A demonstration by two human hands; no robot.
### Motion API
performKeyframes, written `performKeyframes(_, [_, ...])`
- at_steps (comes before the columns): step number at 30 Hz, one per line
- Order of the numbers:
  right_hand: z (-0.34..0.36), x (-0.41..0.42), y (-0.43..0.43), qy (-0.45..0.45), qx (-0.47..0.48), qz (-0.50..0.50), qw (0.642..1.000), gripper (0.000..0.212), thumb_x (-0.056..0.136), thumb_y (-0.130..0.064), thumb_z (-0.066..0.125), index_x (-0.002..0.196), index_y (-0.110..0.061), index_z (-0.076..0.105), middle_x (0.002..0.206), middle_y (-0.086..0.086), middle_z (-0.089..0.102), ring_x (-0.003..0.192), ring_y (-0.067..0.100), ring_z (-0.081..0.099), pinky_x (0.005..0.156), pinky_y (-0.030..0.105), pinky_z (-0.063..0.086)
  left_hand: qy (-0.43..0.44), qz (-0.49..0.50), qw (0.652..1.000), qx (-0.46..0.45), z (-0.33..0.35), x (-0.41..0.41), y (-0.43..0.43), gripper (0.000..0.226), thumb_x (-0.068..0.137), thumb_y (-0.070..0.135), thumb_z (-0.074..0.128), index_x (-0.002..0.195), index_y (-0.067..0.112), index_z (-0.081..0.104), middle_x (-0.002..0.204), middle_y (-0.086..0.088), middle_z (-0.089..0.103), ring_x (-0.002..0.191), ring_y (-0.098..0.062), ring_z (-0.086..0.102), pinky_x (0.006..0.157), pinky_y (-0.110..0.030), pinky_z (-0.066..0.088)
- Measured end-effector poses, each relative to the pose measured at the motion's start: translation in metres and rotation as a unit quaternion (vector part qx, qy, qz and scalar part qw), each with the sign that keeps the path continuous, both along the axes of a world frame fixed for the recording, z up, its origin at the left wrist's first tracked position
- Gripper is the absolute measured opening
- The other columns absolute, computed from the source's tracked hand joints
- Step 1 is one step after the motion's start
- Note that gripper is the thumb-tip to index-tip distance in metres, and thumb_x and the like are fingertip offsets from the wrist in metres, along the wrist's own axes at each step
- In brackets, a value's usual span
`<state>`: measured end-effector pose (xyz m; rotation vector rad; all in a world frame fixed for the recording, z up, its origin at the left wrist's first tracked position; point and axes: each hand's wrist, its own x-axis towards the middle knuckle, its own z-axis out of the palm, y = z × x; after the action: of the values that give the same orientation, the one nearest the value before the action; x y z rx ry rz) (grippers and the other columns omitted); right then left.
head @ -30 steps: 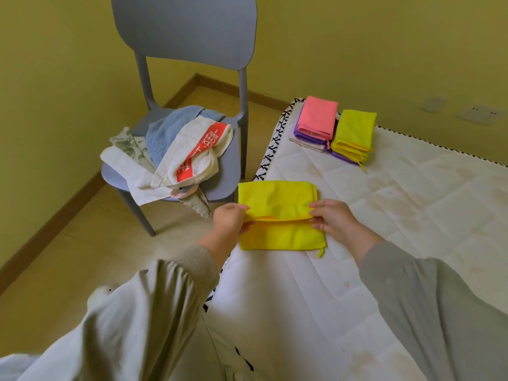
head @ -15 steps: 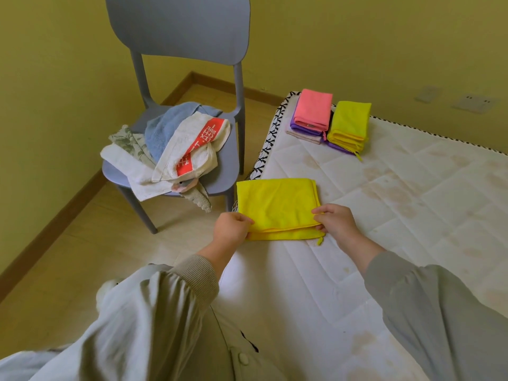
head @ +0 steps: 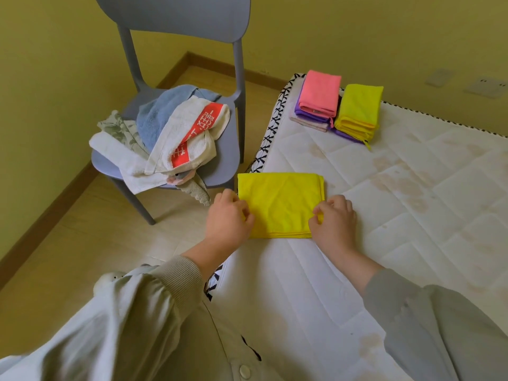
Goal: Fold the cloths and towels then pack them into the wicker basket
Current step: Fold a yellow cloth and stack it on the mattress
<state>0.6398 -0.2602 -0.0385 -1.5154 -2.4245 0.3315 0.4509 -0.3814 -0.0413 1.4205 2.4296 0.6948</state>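
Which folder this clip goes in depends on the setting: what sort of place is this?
Probably a bedroom in a home: a bare quilted mattress, a grey chair heaped with unfolded towels, and wall sockets on the painted wall.

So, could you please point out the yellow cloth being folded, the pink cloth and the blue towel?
yellow cloth (head: 280,204), head view, centre of top layer
pink cloth (head: 320,92), head view, top face
blue towel (head: 154,116), head view, hump

Between left hand (head: 228,218) and right hand (head: 334,220) a cloth (head: 280,204) is laid on the mattress (head: 384,215); folded piles (head: 319,94) beyond the right, chair (head: 176,17) beyond the left.
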Motion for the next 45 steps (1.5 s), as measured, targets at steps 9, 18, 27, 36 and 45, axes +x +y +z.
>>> performKeyframes(9, [-0.012, -0.072, 0.016, -0.043, -0.007, 0.122, 0.992, 0.047, 0.098, -0.018, 0.036, 0.145, -0.016, 0.034, 0.158, 0.003, 0.016, 0.147, 0.022, 0.010, 0.116, 0.046, 0.010, 0.120, -0.096, 0.981, -0.114, -0.010, 0.002, 0.062, 0.055, 0.100, 0.021, 0.028, 0.152, 0.015, 0.012, 0.161, -0.002, -0.003, 0.147, -0.024, -0.008, 0.116, -0.049, -0.001])
performKeyframes(18, [-0.044, -0.051, 0.029, -0.177, -0.005, 0.135, 0.975, 0.070, 0.088, -0.050, -0.003, 0.152, -0.025, 0.011, 0.160, -0.005, 0.005, 0.147, 0.015, 0.003, 0.116, 0.050, 0.002, 0.109, -0.125, 0.976, -0.144, -0.041, 0.006, 0.053, 0.062, 0.098, 0.050, 0.012, 0.153, 0.022, 0.000, 0.160, 0.003, -0.011, 0.146, -0.020, -0.017, 0.117, -0.051, -0.003])
performKeyframes(27, [-0.052, -0.031, 0.047, -0.115, -0.063, 0.023, 0.991, 0.060, 0.099, -0.046, 0.018, 0.152, -0.020, 0.006, 0.160, 0.000, 0.003, 0.147, 0.015, 0.001, 0.118, 0.045, 0.004, 0.110, -0.109, 0.977, -0.146, -0.044, 0.009, 0.051, 0.062, 0.099, 0.049, 0.015, 0.152, 0.025, -0.005, 0.159, 0.003, -0.014, 0.145, -0.021, -0.019, 0.117, -0.050, -0.001])
performKeyframes(36, [-0.018, -0.042, 0.082, 0.220, -0.280, -0.173, 0.918, 0.030, 0.088, -0.014, 0.056, 0.117, -0.003, 0.054, 0.106, 0.017, 0.060, 0.100, 0.028, 0.055, 0.076, 0.024, 0.044, 0.102, -0.118, 0.974, -0.166, -0.042, 0.008, 0.051, 0.062, 0.099, 0.048, 0.014, 0.151, 0.025, -0.009, 0.158, 0.002, -0.018, 0.144, -0.023, -0.021, 0.118, -0.051, -0.001])
performKeyframes(45, [0.021, -0.049, 0.082, 0.185, -0.321, -0.059, 0.927, 0.025, 0.088, -0.015, 0.064, 0.106, 0.003, 0.064, 0.104, 0.016, 0.065, 0.095, 0.026, 0.060, 0.085, 0.037, 0.048, -0.001, -0.111, 0.983, -0.146, -0.004, -0.010, 0.070, 0.076, 0.093, 0.049, 0.050, 0.152, 0.024, 0.010, 0.161, 0.000, 0.003, 0.147, -0.024, -0.010, 0.116, -0.052, -0.002])
